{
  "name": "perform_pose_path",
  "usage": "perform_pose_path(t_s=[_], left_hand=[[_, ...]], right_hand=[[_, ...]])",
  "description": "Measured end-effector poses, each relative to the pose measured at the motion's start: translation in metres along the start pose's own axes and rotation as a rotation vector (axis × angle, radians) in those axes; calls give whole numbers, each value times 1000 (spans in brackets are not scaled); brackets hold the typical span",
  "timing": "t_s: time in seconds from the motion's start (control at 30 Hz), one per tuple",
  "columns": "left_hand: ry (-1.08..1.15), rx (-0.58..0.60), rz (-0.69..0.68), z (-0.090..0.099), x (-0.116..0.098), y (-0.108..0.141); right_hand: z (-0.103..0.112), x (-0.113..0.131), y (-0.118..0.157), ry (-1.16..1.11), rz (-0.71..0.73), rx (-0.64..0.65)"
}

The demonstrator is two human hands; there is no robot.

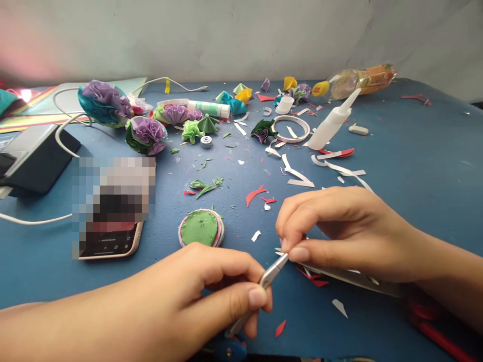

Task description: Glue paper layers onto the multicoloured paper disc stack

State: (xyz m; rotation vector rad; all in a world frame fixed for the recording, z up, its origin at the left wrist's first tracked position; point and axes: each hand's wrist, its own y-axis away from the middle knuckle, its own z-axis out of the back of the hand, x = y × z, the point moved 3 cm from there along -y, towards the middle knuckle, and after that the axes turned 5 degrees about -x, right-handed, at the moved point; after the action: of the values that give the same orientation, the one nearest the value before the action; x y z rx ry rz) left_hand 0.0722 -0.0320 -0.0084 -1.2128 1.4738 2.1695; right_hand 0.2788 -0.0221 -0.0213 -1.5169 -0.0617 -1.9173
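My left hand (226,289) is closed around a slim silver metal tool (274,270), which slants up to the right; its exact kind is unclear. At the tool's tip, my right hand (335,234) has thumb and forefinger pinched together. What those fingertips hold, if anything, is too small to make out. Beneath the right hand lie scissors with red handles (439,332), their blades partly hidden. Just beyond my left hand sits a round stack of paper discs (199,227), green on top with pink and white edges below.
Red paper scraps (255,194) and white strips (298,173) litter the blue table. Ruffled paper balls (146,134), a glue stick (209,108), a tape ring (290,129), a white glue bottle (330,128) and a plastic bottle (362,83) lie farther back. A phone (138,239) lies left.
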Motion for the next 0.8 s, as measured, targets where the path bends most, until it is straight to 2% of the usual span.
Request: perform_pose_path(t_s=[0.17, 0.3, 0.37, 0.5, 0.57, 0.63, 0.8], left_hand=[[23, -3, -6, 0, -1, 1], [37, -39, -33, 2, 1, -2], [42, -38, -56, 2, 4, -2], [55, -14, -59, 2, 13, -1], [57, -15, -71, 2, 15, 0], [60, -24, -75, 3, 13, 0], [52, -31, -55, 3, 4, 2]], right_hand=[[1, 1, -2, 41, -18, -19], [0, -2, -3, 8, -90, -41], [7, -6, -2, -11, -135, -135], [35, -12, 5, -19, -105, -472], [43, -12, 7, -44, -71, -540], [44, -11, 6, -72, -68, -523], [33, -8, 0, -107, -99, -391]])
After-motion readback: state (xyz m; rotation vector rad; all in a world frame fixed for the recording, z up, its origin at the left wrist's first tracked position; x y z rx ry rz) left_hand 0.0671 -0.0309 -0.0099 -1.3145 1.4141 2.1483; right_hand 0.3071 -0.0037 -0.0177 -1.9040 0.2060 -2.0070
